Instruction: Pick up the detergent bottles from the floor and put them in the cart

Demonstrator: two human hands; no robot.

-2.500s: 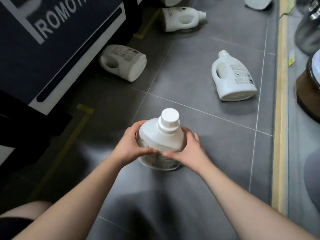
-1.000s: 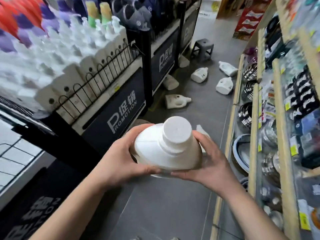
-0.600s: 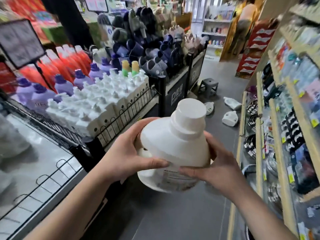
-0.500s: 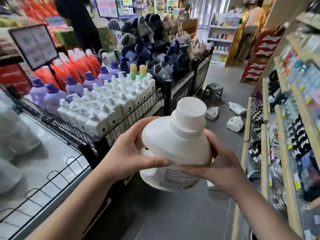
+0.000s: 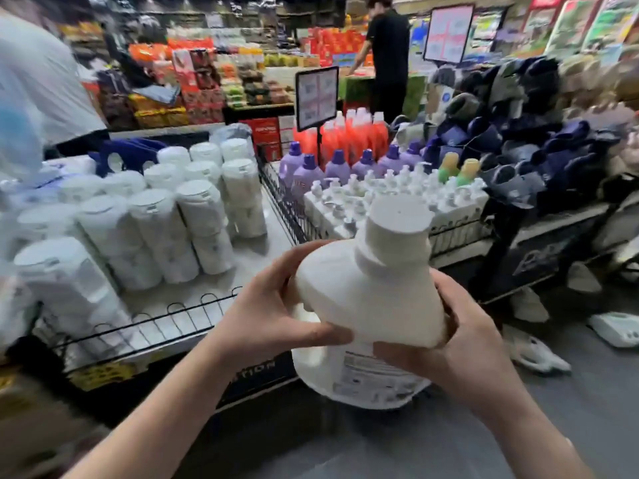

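Note:
I hold a white detergent bottle (image 5: 371, 295) with a wide white cap in front of my chest, tilted with the cap pointing up and away. My left hand (image 5: 266, 316) grips its left shoulder and my right hand (image 5: 449, 344) clasps its right side and underside. It hangs above the front edge of a wire-railed display cart (image 5: 179, 316) that holds white wrapped rolls. Other white detergent bottles (image 5: 615, 328) lie on the grey floor at the right.
A neighbouring stand holds white pump bottles (image 5: 397, 195), purple bottles (image 5: 332, 167) and red ones. Dark slippers (image 5: 518, 143) are piled at the right. A person in black (image 5: 387, 53) stands at the back; a person in white (image 5: 41, 81) is close on the left.
The bottle was lifted from the floor to chest height in both hands. My view has swung left from the aisle toward the display cart with white rolls.

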